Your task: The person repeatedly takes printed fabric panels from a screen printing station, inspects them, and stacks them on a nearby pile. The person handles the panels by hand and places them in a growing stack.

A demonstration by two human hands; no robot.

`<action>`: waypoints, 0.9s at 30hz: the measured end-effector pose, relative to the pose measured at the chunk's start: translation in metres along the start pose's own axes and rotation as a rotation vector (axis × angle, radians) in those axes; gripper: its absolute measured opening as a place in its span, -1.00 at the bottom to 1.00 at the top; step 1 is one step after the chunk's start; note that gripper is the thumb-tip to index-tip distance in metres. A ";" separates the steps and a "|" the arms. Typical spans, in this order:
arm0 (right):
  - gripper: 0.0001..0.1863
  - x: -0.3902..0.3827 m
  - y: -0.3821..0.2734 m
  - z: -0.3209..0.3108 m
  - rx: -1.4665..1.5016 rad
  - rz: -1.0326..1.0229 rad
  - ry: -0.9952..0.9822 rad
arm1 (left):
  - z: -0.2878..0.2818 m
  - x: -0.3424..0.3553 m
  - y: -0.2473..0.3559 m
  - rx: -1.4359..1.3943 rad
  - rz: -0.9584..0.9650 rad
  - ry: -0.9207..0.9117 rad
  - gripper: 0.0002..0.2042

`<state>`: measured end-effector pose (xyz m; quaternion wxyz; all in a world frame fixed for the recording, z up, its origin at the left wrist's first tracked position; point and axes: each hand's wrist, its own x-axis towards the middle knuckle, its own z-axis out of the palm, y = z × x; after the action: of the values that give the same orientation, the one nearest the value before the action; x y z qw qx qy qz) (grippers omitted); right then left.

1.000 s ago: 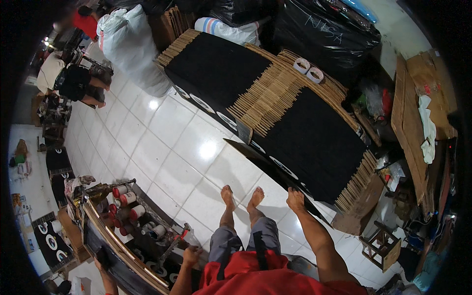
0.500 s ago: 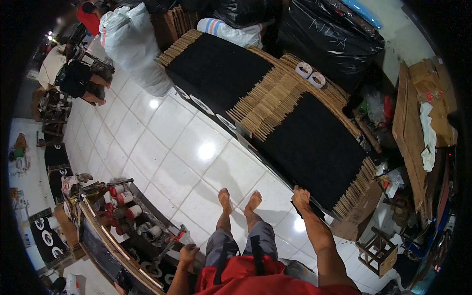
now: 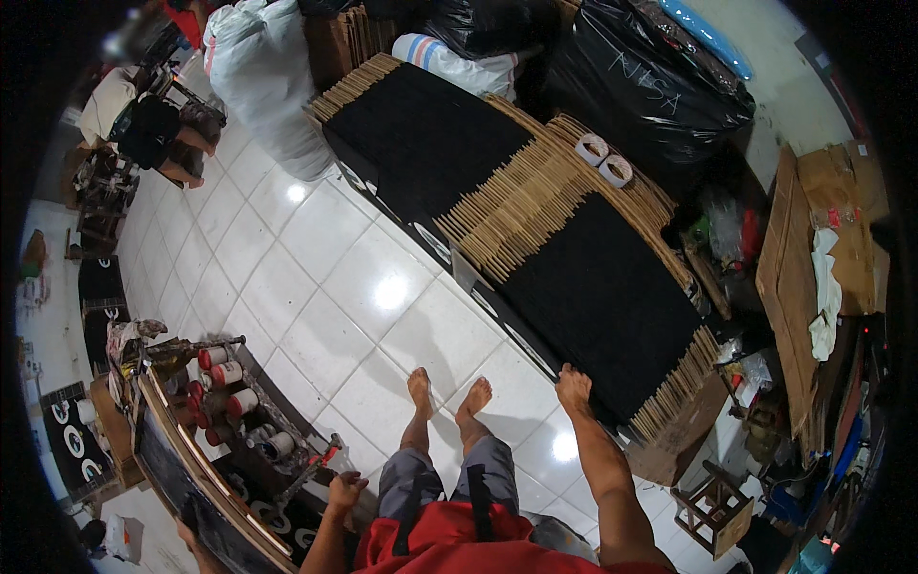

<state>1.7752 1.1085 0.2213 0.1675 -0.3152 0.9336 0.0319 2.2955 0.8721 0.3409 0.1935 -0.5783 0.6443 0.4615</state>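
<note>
My right hand (image 3: 574,387) is closed on the near edge of a black cloth panel (image 3: 595,287), which lies over a long stack of thin brown boards (image 3: 516,212). Further along the same side, black cloth edges with white printed shapes (image 3: 430,241) hang down. My left hand (image 3: 346,489) is low by my left leg, its fingers loosely bent and apart, and I see nothing in it. Close to it is a rack with a red clamp-like part (image 3: 328,452), holding several red-and-white cans (image 3: 226,373).
Two tape rolls (image 3: 615,170) sit on the boards. A small wooden stool (image 3: 715,510) stands at right. White sacks (image 3: 263,91) and black bags (image 3: 650,86) line the far side. Another person (image 3: 143,129) sits far left; part of someone's arm (image 3: 196,547) shows lower left.
The view has shifted slightly. My right hand has moved a little along the cloth's edge, and the dark cloth that hung beside my wrist no longer shows there.
</note>
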 end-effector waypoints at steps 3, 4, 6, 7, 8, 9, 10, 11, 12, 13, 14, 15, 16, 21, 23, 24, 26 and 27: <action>-0.80 0.000 -0.001 -0.004 0.004 0.009 -0.025 | 0.001 -0.001 -0.001 -0.031 -0.031 0.006 -0.55; -0.80 0.000 -0.002 -0.005 0.005 0.012 -0.020 | 0.001 -0.001 -0.003 -0.065 -0.048 0.012 -0.55; -0.80 -0.001 -0.003 -0.006 -0.008 0.019 -0.017 | 0.004 -0.001 -0.011 -0.061 -0.074 0.006 -0.54; -0.81 -0.001 -0.003 -0.006 -0.012 0.025 -0.012 | 0.006 0.000 -0.016 -0.066 -0.084 0.007 -0.54; -0.81 -0.001 -0.004 -0.006 -0.019 0.027 -0.023 | 0.007 0.002 -0.020 -0.046 -0.090 0.002 -0.54; -0.81 0.000 -0.004 -0.006 -0.025 0.029 -0.039 | 0.009 0.003 -0.024 -0.028 -0.096 -0.002 -0.53; -0.81 0.000 -0.004 -0.006 -0.039 0.040 -0.050 | 0.011 0.004 -0.026 -0.006 -0.128 -0.018 -0.53; -0.81 0.001 -0.005 -0.007 -0.045 0.053 -0.063 | 0.012 0.005 -0.028 -0.046 -0.102 -0.006 -0.53; -0.81 0.001 -0.005 -0.009 -0.039 0.053 -0.063 | 0.013 0.006 -0.028 -0.082 -0.102 -0.002 -0.52; -0.81 0.000 -0.006 -0.012 -0.035 0.051 -0.063 | 0.014 0.006 -0.027 -0.116 -0.151 -0.016 -0.52; -0.81 0.000 -0.008 -0.016 -0.040 0.062 -0.075 | 0.015 0.005 -0.025 -0.122 -0.127 -0.012 -0.52; -0.79 -0.001 -0.009 -0.023 -0.040 0.065 -0.102 | 0.015 0.004 -0.022 -0.143 -0.112 0.005 -0.53; -0.78 -0.003 -0.012 -0.032 -0.016 0.039 -0.062 | 0.014 0.002 -0.019 -0.181 -0.104 0.009 -0.53; -0.71 -0.019 -0.040 -0.092 0.051 -0.055 0.151 | 0.013 0.007 -0.007 -0.134 -0.085 0.023 -0.56; -0.70 -0.027 -0.059 -0.117 0.087 -0.069 0.188 | 0.013 0.010 -0.007 -0.179 -0.052 0.040 -0.57; -0.70 -0.030 -0.075 -0.126 0.116 -0.081 0.214 | 0.013 0.011 -0.008 -0.255 -0.066 0.055 -0.57; -0.69 -0.038 -0.108 -0.147 0.201 -0.141 0.189 | 0.011 0.012 -0.008 -0.414 -0.075 0.068 -0.59; -0.70 -0.041 -0.130 -0.157 0.265 -0.198 0.170 | 0.010 0.013 -0.008 -0.506 -0.089 0.089 -0.60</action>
<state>1.8382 1.0026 0.3886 0.1303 -0.3821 0.9049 -0.1345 2.2964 0.8739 0.3230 0.0342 -0.6556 0.4902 0.5733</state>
